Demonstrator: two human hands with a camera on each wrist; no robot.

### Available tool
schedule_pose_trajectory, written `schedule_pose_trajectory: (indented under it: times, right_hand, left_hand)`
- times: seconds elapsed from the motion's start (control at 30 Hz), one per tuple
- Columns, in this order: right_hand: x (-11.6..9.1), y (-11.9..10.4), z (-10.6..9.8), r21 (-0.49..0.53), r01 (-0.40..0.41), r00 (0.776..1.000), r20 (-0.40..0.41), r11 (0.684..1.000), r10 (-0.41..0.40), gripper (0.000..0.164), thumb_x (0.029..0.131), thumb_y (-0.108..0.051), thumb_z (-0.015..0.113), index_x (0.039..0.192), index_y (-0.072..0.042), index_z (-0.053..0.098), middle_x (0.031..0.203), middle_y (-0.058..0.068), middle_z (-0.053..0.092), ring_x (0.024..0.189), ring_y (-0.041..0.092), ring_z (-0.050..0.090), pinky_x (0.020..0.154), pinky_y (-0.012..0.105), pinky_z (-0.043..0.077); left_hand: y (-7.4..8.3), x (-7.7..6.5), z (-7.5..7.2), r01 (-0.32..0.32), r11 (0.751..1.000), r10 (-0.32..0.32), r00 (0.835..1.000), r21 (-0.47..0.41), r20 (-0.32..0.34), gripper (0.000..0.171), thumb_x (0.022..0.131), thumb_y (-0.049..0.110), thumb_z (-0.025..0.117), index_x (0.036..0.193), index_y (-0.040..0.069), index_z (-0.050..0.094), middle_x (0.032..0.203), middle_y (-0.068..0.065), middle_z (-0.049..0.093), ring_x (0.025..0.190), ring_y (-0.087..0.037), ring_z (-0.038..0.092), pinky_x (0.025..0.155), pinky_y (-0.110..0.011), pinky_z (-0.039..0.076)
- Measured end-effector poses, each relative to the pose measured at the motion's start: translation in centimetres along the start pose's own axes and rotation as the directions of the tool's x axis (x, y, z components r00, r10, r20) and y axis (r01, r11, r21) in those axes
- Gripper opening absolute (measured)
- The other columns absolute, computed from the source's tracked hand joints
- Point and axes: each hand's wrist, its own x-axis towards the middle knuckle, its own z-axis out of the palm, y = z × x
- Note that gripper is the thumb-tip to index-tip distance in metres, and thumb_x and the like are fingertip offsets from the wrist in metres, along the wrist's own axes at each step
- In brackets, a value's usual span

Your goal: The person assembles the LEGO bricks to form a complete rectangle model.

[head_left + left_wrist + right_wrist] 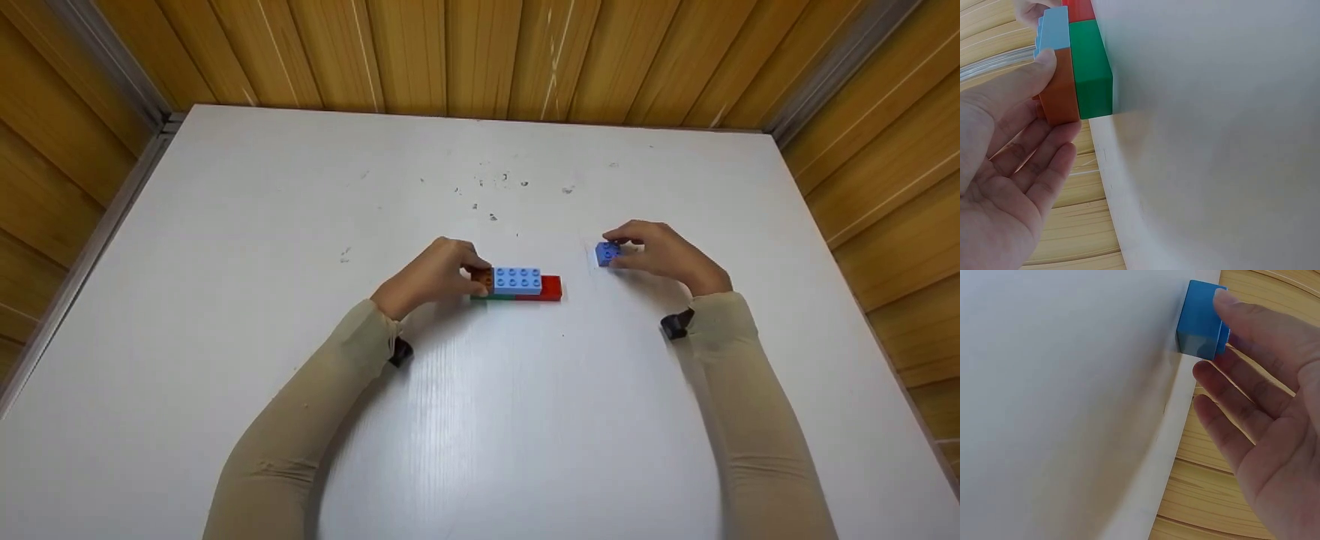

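My left hand (429, 276) pinches an orange toy brick (1061, 90) between thumb and fingers. That brick sits on a green brick (1092, 70), with its studs partly covered by the fingers. Beside it on the same upper layer is a light blue brick (517, 280) with two rows of studs. Under its right end, a red brick (552, 289) sticks out, end to end with the green one. Off to the right, my right hand (664, 255) holds a small blue brick (1199, 318) by thumb and forefinger, low at the tabletop, studs up.
Both hands work over a white table (480, 420) with dark scuff marks beyond the bricks. Wood-patterned panels (480, 56) rise behind the far edge and at both sides. A gap of bare tabletop separates the small blue brick from the joined bricks.
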Motion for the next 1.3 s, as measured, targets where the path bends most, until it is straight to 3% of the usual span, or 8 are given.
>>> schedule_pose_trajectory:
  times: [0.3,1.3]
  right_hand:
    - [-0.21,0.39,0.05,0.009,0.014,1.0,-0.021,1.0,-0.014,0.046,0.087,-0.008,0.069,0.131,-0.003,0.057,0.13,0.018,0.058,0.121,0.035,0.051,0.105,0.053,0.039]
    - [-0.14,0.28,0.53,-0.013,0.037,0.999,-0.033,0.999,-0.037,0.044,0.086,-0.006,0.068,0.129,-0.001,0.059,0.128,0.017,0.059,0.12,0.032,0.052,0.105,0.05,0.04]
  left_hand:
    - [-0.01,-0.17,0.04,-0.035,0.999,0.035,0.999,0.011,-0.016,0.04,0.077,0.014,0.08,0.114,0.001,0.07,0.094,-0.01,0.07,0.088,-0.018,0.065,0.073,-0.025,0.05]
    - [0.13,-0.27,-0.05,-0.016,1.0,0.016,1.0,0.008,-0.009,0.04,0.078,0.016,0.08,0.114,0.002,0.07,0.096,-0.01,0.07,0.092,-0.02,0.065,0.078,-0.028,0.051]
